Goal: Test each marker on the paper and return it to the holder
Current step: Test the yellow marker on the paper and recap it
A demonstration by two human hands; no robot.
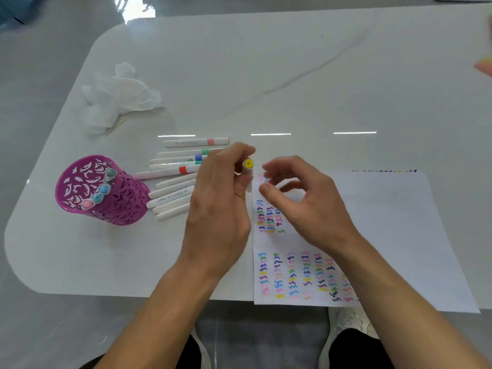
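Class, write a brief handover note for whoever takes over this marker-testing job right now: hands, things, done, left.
Left hand grips the yellow-capped marker, cap on.
Right hand hovers beside the cap, fingers loosely curled, empty.
Purple holder stands at left with four markers in it.
A pile of loose markers lies between holder and left hand.
Paper lies at right, bearing rows of squiggles.
Done: four markers returned.
Left: probably test the yellow one, then the loose ones; return all.

Left hand (218, 198) and right hand (306, 206) bare, forearms (399, 302) bare. Black trousers (356, 350) at near edge, white trainers (351, 322) just beside them.
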